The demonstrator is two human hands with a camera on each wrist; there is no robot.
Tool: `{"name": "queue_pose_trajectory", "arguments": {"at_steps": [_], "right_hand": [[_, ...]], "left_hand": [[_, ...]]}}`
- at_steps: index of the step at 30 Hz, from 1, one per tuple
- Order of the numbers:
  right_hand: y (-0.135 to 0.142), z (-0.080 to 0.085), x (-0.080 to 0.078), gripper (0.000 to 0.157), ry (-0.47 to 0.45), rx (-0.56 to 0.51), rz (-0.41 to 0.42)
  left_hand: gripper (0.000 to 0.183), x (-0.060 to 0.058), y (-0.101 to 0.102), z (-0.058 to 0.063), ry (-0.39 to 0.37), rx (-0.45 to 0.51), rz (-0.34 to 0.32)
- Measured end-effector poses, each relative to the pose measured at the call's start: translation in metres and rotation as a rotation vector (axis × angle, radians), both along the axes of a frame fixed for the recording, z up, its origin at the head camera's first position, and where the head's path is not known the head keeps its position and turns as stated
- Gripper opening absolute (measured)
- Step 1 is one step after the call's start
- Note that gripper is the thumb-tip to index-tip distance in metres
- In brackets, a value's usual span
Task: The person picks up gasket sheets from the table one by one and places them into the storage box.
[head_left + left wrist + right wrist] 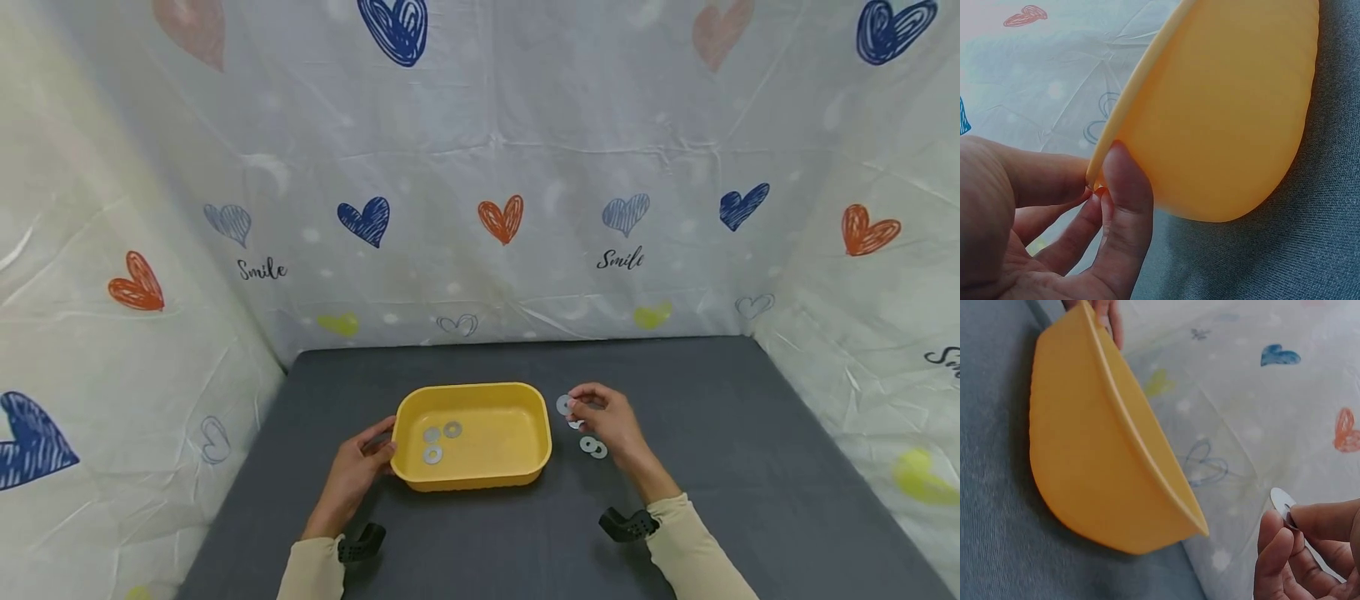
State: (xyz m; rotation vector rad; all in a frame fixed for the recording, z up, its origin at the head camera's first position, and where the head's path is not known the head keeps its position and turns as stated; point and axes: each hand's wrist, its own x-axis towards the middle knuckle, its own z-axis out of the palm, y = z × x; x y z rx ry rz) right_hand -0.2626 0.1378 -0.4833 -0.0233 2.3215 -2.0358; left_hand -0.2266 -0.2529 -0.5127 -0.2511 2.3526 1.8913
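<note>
A yellow plastic tub [472, 482] stands on the dark table, with three flat grey washers [432, 454] lying in its left part. At the tub's left end, my left hand [351, 479] pinches the rim between thumb and fingers, as the left wrist view shows up close. Right of the tub, my right hand [615, 427] holds a washer [1281, 501] between thumb and fingertips, raised beside the tub's end. Another washer [575, 424] shows just under those fingers, partly hidden by them. Closer to the right wrist, two overlapping washers [598, 451] lie on the table.
The table [480, 550] has a dark grey cloth surface. Behind it and at both sides hangs a pale curtain [420, 275] printed with hearts and words. A black band with a device [628, 525] sits on each wrist, over beige sleeves.
</note>
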Motion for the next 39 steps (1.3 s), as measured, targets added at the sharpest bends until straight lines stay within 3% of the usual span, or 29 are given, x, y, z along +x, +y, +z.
{"name": "queue_pose_trajectory", "arguments": {"at_steps": [21, 39], "right_hand": [[-0.032, 0.020, 0.008, 0.023, 0.028, -0.031, 0.094], [-0.079, 0.015, 0.003, 0.025, -0.021, -0.110, 0.174]], "left_hand": [[0.050, 0.000, 0.002, 0.001, 0.007, -0.009, -0.002], [0.050, -0.002, 0.001, 0.001, -0.002, -0.027, 0.006]]}}
